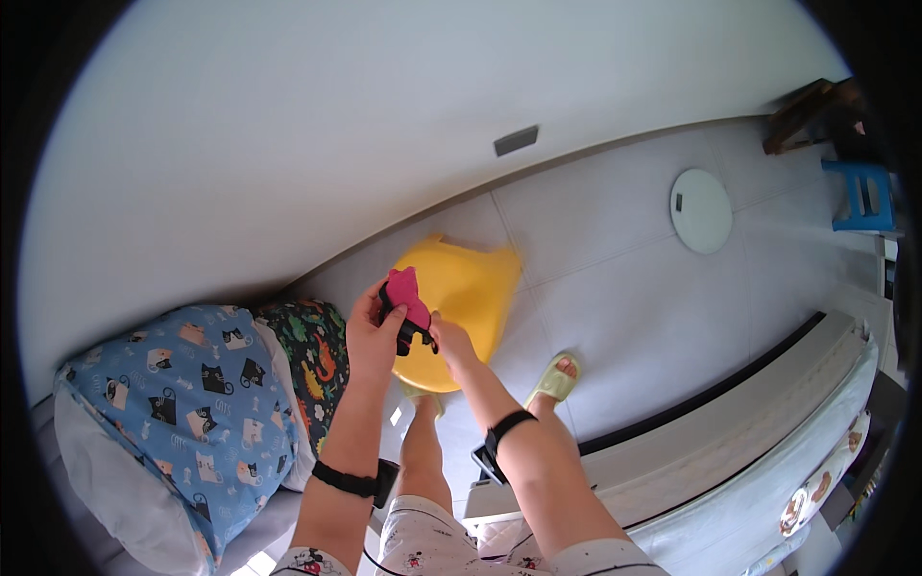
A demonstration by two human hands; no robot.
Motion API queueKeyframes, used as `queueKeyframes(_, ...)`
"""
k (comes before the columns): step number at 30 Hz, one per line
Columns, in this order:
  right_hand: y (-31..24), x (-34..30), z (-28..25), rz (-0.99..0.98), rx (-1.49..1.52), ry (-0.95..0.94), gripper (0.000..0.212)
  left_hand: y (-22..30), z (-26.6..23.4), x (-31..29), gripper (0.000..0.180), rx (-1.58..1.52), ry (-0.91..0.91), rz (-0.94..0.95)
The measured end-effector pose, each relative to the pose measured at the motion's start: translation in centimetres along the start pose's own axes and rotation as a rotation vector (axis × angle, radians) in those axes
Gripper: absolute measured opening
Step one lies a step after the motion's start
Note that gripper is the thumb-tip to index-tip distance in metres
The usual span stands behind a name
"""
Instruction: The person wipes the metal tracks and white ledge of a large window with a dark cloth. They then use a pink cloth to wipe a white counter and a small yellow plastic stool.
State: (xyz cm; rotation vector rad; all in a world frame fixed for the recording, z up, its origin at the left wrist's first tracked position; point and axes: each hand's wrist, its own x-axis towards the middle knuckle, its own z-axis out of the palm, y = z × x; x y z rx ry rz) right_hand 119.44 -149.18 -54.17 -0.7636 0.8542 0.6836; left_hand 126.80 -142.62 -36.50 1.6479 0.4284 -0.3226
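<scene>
A small pink and black piece (410, 298) is held up in front of me; its exact kind I cannot make out. My left hand (373, 331) grips its left side, with the thumb across the black part. At the lower right edge, my right hand (451, 343) pinches the black part, its fingertips partly hidden. Below both hands stands a yellow plastic stool (471, 302), partly covered by them from this angle. Black straps with small devices sit around both my forearms.
Pillows with a blue cat print (206, 384) and a dark dinosaur print (312, 350) lie at the left. A white wall curves along the far side. A round glass scale (701, 211) is on the tiled floor, a blue stool (864, 197) far right, a bed (730, 480) near right.
</scene>
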Motion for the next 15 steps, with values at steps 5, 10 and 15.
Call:
queueKeyframes(5, -4.7, -10.9, -6.3, 0.019, 0.170, -0.038, 0.032, 0.4, 3.2, 3.5, 0.044, 0.133, 0.120, 0.065)
queueKeyframes(10, -10.6, -16.1, -17.6, -0.076, 0.260, 0.226, 0.022, -1.4, 10.0, 10.5, 0.036, 0.026, 0.243, -0.010)
queueKeyframes(15, -18.2, -19.7, -24.9, -0.170, 0.041, 0.297, 0.033, -1.5, 19.8, 17.5, 0.047, 0.166, 0.357, -0.073)
